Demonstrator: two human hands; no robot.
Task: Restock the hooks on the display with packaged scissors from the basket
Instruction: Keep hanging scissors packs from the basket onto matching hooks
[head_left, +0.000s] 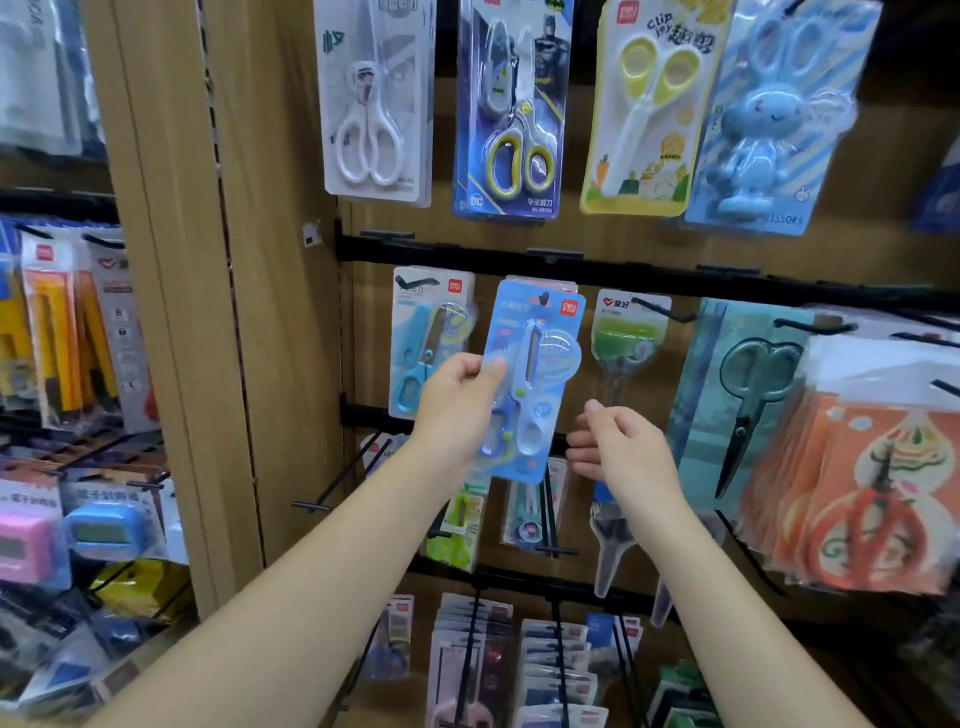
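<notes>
Your left hand (457, 410) pinches the left edge of the light-blue carded blister pack of small scissors (535, 374), thumb on its front, holding it upright against the wooden display board (623, 236). Its hang hole sits at a black wire hook (544, 299), seemingly threaded on. Your right hand (618, 447) hovers just beside the pack's lower right edge, fingers (582, 457) loosely apart, holding nothing.

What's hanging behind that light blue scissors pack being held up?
The left hand grips the blue pack, its hang hole at a black hook. The top edge of another pack peeks out above it; how many more hang there is covered.
</notes>
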